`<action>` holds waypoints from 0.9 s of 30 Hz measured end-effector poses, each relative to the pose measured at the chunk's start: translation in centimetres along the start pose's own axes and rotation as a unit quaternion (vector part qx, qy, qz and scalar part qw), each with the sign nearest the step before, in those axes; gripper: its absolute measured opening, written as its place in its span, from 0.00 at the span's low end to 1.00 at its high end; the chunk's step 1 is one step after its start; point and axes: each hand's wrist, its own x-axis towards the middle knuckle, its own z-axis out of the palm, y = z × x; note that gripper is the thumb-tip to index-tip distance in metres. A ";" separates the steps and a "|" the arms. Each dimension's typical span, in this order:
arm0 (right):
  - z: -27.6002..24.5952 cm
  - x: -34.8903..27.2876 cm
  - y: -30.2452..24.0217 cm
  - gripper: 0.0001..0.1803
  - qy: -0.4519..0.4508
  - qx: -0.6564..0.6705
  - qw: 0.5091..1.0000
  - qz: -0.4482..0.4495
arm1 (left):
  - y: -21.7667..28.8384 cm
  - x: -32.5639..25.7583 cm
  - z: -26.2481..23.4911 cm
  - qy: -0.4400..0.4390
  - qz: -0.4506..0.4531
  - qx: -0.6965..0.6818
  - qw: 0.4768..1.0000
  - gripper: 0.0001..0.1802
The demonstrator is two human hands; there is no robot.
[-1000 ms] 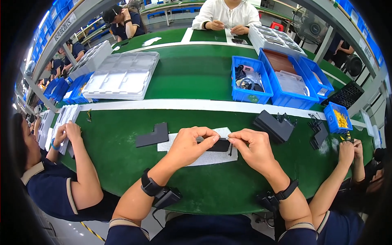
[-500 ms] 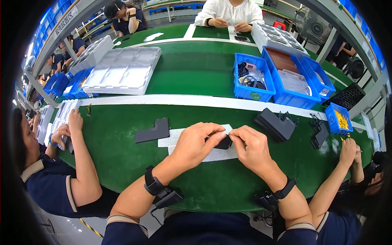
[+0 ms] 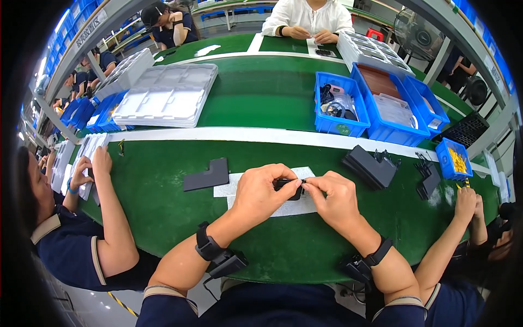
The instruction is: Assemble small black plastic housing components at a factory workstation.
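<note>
Between my hands is a small black plastic part (image 3: 296, 193), held just above a white cloth (image 3: 291, 207) on the green table. My left hand (image 3: 264, 188) is closed on it, thumb and forefinger pinching at its upper edge. My right hand (image 3: 331, 196) is closed in a pinch at the part's right side, the fingertips almost meeting those of the left. Whatever is between the right fingertips is too small to make out. To the left lies a flat black L-shaped piece (image 3: 207, 175), close to the cloth.
At right lie a stack of black L-shaped pieces (image 3: 370, 168), more black parts (image 3: 427, 177) and a blue bin of yellow pieces (image 3: 453, 159). Blue bins (image 3: 342, 126) and white trays (image 3: 166, 98) stand beyond the white strip. Co-workers' arms (image 3: 111, 218) are close on both sides.
The black part has tilted and more of it shows between my hands. My right hand has shifted slightly left, its fingertips still pinched. The whole view has moved a little.
</note>
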 end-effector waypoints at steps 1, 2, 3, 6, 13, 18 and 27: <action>0.2 -0.1 -0.2 0.06 0.000 0.001 1.000 -0.001 | 0.0 0.0 0.1 0.001 -0.001 0.001 1.000 0.08; 0.4 -0.1 -0.4 0.07 0.003 -0.014 1.000 -0.009 | -0.1 0.1 0.2 0.006 -0.002 0.002 1.000 0.08; 0.4 -0.1 -0.5 0.07 0.006 -0.031 0.999 -0.015 | -0.1 0.1 0.3 0.010 -0.003 0.003 1.000 0.08; 0.5 -0.2 -0.5 0.07 -0.004 -0.021 1.000 -0.022 | -0.1 0.0 0.3 0.013 -0.003 0.008 1.000 0.08; 0.4 -0.2 -1.2 0.08 -0.008 -0.021 0.999 -0.029 | 0.0 0.0 0.5 0.022 0.007 0.025 0.999 0.07; 0.2 0.0 -1.2 0.06 -0.012 0.028 0.999 0.017 | -0.3 0.1 0.3 -0.004 0.019 0.007 1.000 0.07; -1.9 0.8 -0.8 0.06 -0.102 0.087 0.979 0.154 | -0.3 0.0 -1.0 -0.062 -0.045 -0.064 0.995 0.12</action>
